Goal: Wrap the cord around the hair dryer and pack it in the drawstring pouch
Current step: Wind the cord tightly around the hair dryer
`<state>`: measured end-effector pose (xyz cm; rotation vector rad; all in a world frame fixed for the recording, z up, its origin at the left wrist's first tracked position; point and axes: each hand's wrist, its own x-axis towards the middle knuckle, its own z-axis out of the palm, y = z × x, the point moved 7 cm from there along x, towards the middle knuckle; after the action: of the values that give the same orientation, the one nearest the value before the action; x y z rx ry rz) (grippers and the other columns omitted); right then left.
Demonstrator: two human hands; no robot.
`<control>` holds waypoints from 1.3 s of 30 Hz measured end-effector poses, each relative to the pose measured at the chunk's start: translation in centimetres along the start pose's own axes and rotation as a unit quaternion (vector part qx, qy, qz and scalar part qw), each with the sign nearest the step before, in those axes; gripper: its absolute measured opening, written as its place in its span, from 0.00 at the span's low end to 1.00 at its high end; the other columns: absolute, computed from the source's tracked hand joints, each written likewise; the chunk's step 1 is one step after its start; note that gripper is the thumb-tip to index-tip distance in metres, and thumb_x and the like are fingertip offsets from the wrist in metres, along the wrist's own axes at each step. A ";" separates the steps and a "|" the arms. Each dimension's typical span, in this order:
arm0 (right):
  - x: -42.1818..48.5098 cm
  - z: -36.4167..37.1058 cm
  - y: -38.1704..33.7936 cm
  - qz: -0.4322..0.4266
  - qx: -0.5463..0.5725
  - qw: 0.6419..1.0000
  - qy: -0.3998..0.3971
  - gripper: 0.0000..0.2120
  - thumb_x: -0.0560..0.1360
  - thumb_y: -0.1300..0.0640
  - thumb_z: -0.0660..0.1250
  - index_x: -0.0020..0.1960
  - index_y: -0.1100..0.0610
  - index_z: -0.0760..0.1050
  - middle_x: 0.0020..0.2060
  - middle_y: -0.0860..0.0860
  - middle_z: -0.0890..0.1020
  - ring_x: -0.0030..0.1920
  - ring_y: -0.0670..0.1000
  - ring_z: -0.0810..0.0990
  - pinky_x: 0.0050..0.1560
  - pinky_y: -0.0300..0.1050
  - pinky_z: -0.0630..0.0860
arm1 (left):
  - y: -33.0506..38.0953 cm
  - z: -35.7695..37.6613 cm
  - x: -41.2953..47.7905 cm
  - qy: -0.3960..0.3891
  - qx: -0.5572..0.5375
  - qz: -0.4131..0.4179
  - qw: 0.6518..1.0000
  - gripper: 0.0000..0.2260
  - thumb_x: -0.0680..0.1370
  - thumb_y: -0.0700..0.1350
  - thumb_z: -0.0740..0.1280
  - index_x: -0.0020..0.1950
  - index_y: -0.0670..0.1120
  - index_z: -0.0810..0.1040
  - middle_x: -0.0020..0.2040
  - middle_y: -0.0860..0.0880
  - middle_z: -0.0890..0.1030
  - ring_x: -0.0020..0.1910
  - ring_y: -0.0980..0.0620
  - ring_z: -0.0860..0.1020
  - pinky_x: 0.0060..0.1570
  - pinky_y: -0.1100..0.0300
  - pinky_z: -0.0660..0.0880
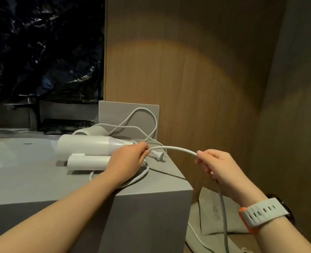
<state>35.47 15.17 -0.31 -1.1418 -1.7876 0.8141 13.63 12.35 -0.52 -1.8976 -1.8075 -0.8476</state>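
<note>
So the hair dryer (pixel 89 147) is lying on its side on the grey counter (pixel 41 185), body running left-right with the narrow end pointing right, and the folded handle (pixel 89 162) tucked alongside it on the near side. It's just left of the left hand (pixel 127 159), so that's clearly the closer hand for holding it while wrapping.

The cord (pixel 174 149) is a mess: loops piled behind the dryer against the little tile backsplash (pixel 114 110), another loop passing under the left forearm, and a stretch arching between the 2 hands. Left hand is pinched shut on the cord near the plug (pixel 158 155), which sits right by the counter's right edge. Right hand (pixel 216 168) is closed around the cord farther along, out past the edge in open air, and from there the cord drops straight down.

My guess is the wrap hasn't started yet, just gathering slack. Room-wise: wood wall (pixel 205 79) tight on the right, sink basin (pixel 14 152) on the left. The pouch (pixel 211 214) looks to be that beige fabric thing down on the lower shelf, below the right hand, well apart from the dryer.
</note>
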 end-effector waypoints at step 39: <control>4.4 5.0 -6.5 -0.127 -0.166 0.978 0.004 0.10 0.77 0.48 0.62 0.41 0.51 0.77 0.31 0.50 0.77 0.32 0.47 0.72 0.33 0.44 0.69 | -8.7 -5.2 -0.3 0.083 -0.525 -0.305 0.790 0.08 0.78 0.38 0.57 0.42 0.45 0.74 0.41 0.46 0.78 0.46 0.46 0.78 0.49 0.45 0.76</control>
<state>27.54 16.39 4.36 -1.0875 -2.0626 0.3682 4.19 9.62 1.98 -1.5469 -2.0212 -2.5882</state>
